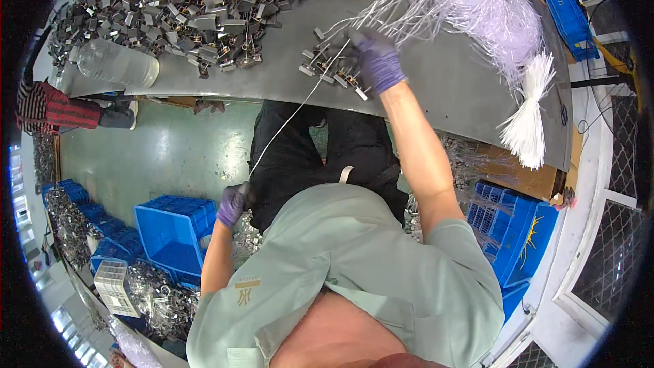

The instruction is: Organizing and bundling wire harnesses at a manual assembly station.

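A thin white wire (293,120) runs taut and slanting between my hands. My left hand (234,204), in a purple glove, is low beside my left thigh, closed round the wire's lower end. Over the table, my right hand (377,61), in a similar glove, pinches the upper end near its fingertips. Right under and beside that hand lies a small group of metal parts (327,71) with pale blocks and brass-coloured bits. Beyond the right hand, loose ends of white wires (409,17) fan out from a big bundle.
A heap of metal parts (197,13) covers the grey table's (470,95) far left, beside a clear plastic bottle (117,63). A tied white wire bundle (531,112) hangs over the right edge. Blue crates (170,232) stand on the floor. Another person (68,108) is at far left.
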`<state>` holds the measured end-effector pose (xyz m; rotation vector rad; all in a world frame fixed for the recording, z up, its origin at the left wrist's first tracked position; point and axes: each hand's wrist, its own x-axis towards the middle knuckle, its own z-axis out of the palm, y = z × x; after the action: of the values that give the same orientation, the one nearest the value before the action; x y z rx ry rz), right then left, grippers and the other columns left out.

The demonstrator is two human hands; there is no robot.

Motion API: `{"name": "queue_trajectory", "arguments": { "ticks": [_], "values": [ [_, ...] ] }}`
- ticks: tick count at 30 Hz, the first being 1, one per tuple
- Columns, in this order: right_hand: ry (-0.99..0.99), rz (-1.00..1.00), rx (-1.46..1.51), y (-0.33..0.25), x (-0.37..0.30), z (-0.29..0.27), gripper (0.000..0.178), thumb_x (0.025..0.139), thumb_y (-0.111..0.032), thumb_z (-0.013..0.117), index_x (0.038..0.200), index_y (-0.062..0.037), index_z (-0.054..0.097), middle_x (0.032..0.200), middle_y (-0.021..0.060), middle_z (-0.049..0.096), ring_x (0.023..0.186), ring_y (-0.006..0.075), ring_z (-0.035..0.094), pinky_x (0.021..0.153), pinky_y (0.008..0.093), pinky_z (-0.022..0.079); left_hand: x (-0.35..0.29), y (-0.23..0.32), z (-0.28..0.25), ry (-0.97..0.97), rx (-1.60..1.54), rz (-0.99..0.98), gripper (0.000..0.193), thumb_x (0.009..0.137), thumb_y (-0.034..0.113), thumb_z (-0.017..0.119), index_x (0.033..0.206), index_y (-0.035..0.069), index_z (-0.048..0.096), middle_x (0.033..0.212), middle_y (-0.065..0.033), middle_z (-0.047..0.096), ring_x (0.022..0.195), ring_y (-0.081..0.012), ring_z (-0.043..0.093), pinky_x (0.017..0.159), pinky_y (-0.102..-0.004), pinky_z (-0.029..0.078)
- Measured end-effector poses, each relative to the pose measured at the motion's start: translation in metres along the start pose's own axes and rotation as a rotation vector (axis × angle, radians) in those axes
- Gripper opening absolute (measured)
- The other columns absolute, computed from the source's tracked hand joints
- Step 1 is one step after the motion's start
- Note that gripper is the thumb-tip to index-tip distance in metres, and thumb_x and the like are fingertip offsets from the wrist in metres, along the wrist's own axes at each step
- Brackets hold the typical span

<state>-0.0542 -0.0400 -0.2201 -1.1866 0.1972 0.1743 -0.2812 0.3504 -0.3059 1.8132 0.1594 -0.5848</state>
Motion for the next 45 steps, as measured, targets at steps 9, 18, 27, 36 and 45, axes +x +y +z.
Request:
{"name": "queue_trajectory", "arguments": {
  "ticks": [9, 18, 27, 36, 45],
  "values": [
    [-0.124, 0.036, -0.649, 0.017, -0.019, 0.007, 0.033, 0.084, -0.034, 0.063, 0.096, -0.0037, 0.067, 0.087, 0.0143, 0.068, 0.082, 0.032, 0.065, 0.079, 0.0404, 0.051, 0.028, 0.056, 0.015, -0.012, 0.15, -0.11, 0.065, 0.09, 0.061, 0.046, 0.06, 0.004, 0.056, 0.051, -0.0032, 0.051, 0.047, -0.0143, 0.049, 0.047, -0.03, 0.039],
    [-0.454, 0.089, -0.313, 0.064, -0.063, 0.072, 0.037, 0.087, -0.037, 0.062, 0.086, 0.0003, 0.065, 0.065, 0.007, 0.064, 0.052, 0.0142, 0.063, 0.051, 0.026, 0.05, 0.08, 0.129, 0.037, 0.011, 0.008, 0.097, 0.062, 0.089, 0.061, 0.047, 0.074, 0.003, 0.06, 0.057, -0.0031, 0.053, 0.049, -0.0118, 0.05, 0.047, -0.028, 0.042],
    [-0.555, -0.11, -0.942, -0.009, -0.039, 0.044, 0.039, 0.083, -0.036, 0.062, 0.106, -0.0048, 0.066, 0.097, 0.0182, 0.067, 0.085, 0.0266, 0.068, 0.077, 0.0373, 0.052, 0.103, 0.179, 0.054, -0.08, -0.034, 0.337, 0.049, 0.091, 0.047, 0.055, 0.093, 0.0, 0.066, 0.069, -0.0031, 0.059, 0.063, -0.0108, 0.054, 0.061, -0.0263, 0.044],
    [0.139, -0.02, -1.679, -0.02, 0.03, -0.112, 0.034, 0.085, -0.029, 0.059, 0.114, -0.0124, 0.063, 0.108, 0.0183, 0.064, 0.103, 0.037, 0.06, 0.091, 0.0438, 0.046, 0.18, 0.203, 0.051, 0.068, 0.172, 0.327, 0.034, 0.089, 0.034, 0.056, 0.098, 0.003, 0.067, 0.074, -0.0109, 0.063, 0.068, -0.0229, 0.06, 0.064, -0.0322, 0.047],
    [0.281, -0.845, -1.5, -0.114, 0.005, -0.228, 0.024, 0.081, -0.002, 0.059, 0.103, -0.0088, 0.066, 0.101, 0.0116, 0.064, 0.096, 0.0271, 0.062, 0.084, 0.0336, 0.05, 0.2, 0.172, 0.065, 0.272, 0.368, 0.762, 0.035, 0.087, 0.015, 0.065, 0.118, 0.001, 0.056, 0.111, -0.0147, 0.061, 0.102, -0.0238, 0.058, 0.087, -0.0331, 0.046]
  ]
}}
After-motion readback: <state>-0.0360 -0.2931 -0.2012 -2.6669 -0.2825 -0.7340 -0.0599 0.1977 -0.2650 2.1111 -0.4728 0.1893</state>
